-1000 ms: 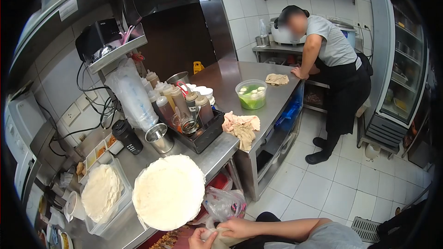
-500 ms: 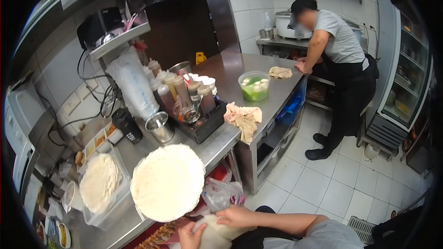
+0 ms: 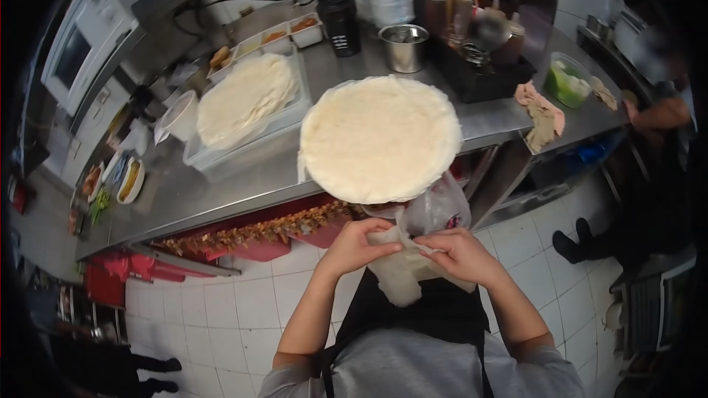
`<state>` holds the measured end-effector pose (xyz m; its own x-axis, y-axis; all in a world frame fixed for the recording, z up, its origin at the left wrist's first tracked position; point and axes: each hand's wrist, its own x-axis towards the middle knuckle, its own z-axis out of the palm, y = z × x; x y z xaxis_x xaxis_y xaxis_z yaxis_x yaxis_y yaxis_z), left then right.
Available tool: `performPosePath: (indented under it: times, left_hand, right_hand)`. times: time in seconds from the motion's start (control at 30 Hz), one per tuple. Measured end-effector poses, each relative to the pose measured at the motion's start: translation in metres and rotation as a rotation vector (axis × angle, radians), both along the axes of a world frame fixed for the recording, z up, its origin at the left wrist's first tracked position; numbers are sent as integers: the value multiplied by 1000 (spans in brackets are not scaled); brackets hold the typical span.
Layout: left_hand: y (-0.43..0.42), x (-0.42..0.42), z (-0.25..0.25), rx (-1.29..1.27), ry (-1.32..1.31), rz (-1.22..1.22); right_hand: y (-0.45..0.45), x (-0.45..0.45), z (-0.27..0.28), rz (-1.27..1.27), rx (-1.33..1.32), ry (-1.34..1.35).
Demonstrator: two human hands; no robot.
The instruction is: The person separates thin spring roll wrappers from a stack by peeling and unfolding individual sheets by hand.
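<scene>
Head view: pale limp sheet (image 3: 400,280) held in front of black apron (image 3: 420,320), between 2 bare hands. Probable fault: tearing or creasing; cause: uneven pull on thin, soft material. 2nd probable fault: dropping toward tiled floor (image 3: 251,302); cause: support by fingertips only, lower folds hanging free. Layer count: cannot tell, folds overlapping.

Pose: elbows bent and apart, forearms reaching forward and angled inward. Left hand (image 3: 360,249): thumb and fingers pinching the sheet near its upper edge. Right hand (image 3: 463,254): similar pinch at the opposite side, fingertips directed left. Fingertips of both near each other; contact between them unclear.

Just beyond: clear plastic bag (image 3: 439,206); possible snagging because of closeness to the fingers. Next: round stack (image 3: 380,140) at front edge of steel counter (image 3: 221,184), rim apparently overhanging; possible slipping if bumped. Farther: 2nd stack (image 3: 247,99) in clear tray (image 3: 254,136).
</scene>
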<state>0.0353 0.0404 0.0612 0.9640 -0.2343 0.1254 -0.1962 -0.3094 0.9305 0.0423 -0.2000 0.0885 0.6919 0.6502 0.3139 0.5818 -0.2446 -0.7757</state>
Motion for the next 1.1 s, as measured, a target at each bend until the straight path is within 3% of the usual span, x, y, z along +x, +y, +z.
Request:
performPosePath:
  times: [0.1, 0.2, 0.23, 0.3, 0.53, 0.63, 0.77, 0.87, 0.9, 0.97, 1.0, 1.03, 1.1]
  left_hand:
    - [1, 1, 9, 22, 170, -89]
    - [-4, 0, 19, 177, 68, -98]
    - [-10, -3, 23, 83, 1, -97]
    - [-11, -1, 15, 161, -119, -91]
    - [24, 1, 5, 219, -158, 113]
    - [40, -4, 3, 210, 1, 189]
    - [36, -10, -7, -22, 118, 153]
    - [20, -10, -3, -211, 82, -7]
    - [20, -8, 3, -66, 161, -45]
    - [12, -3, 7, -124, 193, -97]
    - [10, 0, 10, -152, 210, -125]
    - [10, 3, 16, 23, 240, -121]
    - [2, 2, 24, 103, 132, -97]
  right_hand:
    - [1, 2, 5, -10, -70, 151]
    - [7, 5, 10, -99, 12, -32]
    - [11, 5, 12, -134, -82, 13]
    - [18, 7, 16, -205, -266, 105]
    - [-3, 24, -17, -253, 7, 307]
    - [-15, 23, -9, -255, 153, 546]
    - [-12, 19, 1, -144, 120, 469]
    - [-3, 16, 7, 9, 75, 322]
    - [2, 15, 8, 74, 58, 237]
    - [5, 13, 8, 161, -3, 205]
    - [5, 13, 12, 140, -27, 188]
    - [2, 14, 17, 116, -54, 173]
    - [0, 12, 23, -8, -63, 139]
